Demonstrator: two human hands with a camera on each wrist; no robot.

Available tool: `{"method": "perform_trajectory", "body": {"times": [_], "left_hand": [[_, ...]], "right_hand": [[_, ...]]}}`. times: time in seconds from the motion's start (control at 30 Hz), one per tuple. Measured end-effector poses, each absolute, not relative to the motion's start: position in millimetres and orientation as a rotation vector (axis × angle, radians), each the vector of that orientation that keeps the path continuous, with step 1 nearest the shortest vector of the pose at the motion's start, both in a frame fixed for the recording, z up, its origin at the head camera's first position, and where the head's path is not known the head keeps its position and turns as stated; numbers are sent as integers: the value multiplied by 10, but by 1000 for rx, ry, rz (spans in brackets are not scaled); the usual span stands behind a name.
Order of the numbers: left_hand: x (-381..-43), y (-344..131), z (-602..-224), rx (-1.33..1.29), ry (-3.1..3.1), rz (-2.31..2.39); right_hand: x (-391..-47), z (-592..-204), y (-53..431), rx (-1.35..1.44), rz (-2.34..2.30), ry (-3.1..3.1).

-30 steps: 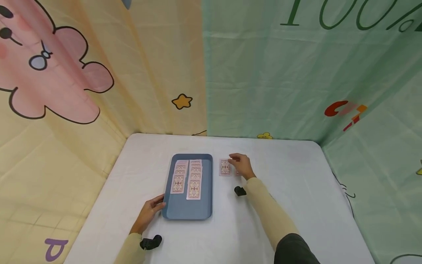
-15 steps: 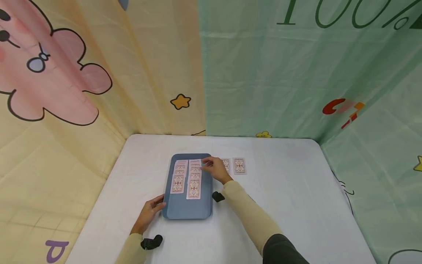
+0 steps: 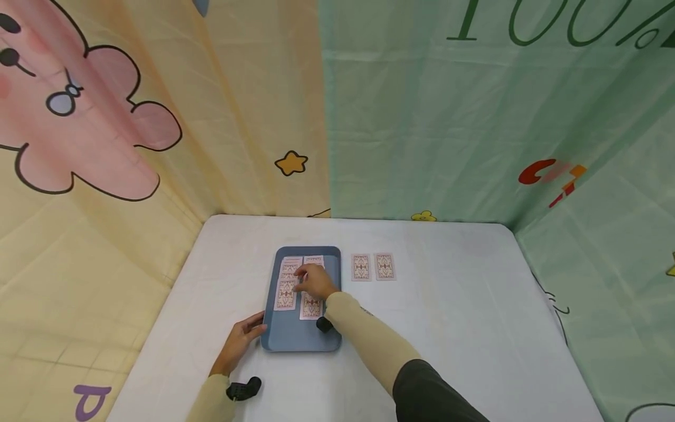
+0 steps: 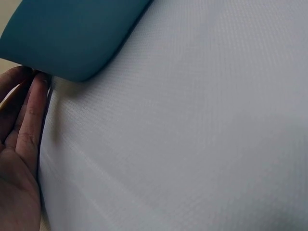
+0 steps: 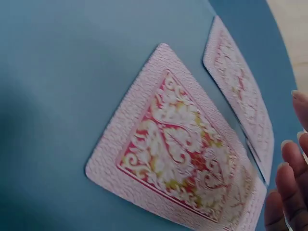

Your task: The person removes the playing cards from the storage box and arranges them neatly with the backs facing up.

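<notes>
The left column's near playing card (image 3: pixel 285 298) lies lengthwise along the left edge of the tray (image 3: pixel 296 339), leftward of the right hand (image 3: pixel 317 282) (the nearer hand; fingers parted, nothing visibly held).

Cream sleeves (image 3: pixel 373 335), black cameras (image 3: pixel 244 389), seemingly charcoal oversleeve (image 3: pixel 428 391)

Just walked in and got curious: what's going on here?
A person's left hand touches the edge of a blue tray; the right hand is over the patterned cards in it, with no card visible in its grip. Those cards lie in two columns; two more cards lie on the white table beside the tray.
</notes>
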State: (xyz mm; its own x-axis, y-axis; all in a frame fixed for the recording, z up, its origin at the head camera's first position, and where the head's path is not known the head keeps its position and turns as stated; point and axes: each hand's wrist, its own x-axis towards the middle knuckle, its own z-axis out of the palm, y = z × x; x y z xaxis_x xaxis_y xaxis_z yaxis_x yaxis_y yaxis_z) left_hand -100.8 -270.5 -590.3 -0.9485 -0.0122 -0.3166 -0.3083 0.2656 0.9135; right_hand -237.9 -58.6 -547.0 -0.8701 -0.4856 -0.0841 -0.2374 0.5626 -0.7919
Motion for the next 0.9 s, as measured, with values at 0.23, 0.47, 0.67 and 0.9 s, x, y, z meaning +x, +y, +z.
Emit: {"method": "perform_trajectory", "body": {"times": [0.23,0.47,0.67,0.9], "left_hand": [[-1005,-2717,-5917,-288,2303,1758],[-1019,-2702,-5951,-279,2310,1785],[-1010,-2716,-5941,-261,2311,1794],[-998,-2718,-5926,-266,2286,1803]], "right_hand": [[-2371,-5533,-746,-528,-1147,2541],[-2377,-5590,-809,-471,-1121,2564],[-2382,-5629,-842,-473,-1078,2615],[-2384,-5686,-903,-435,-1015,2673]]}}
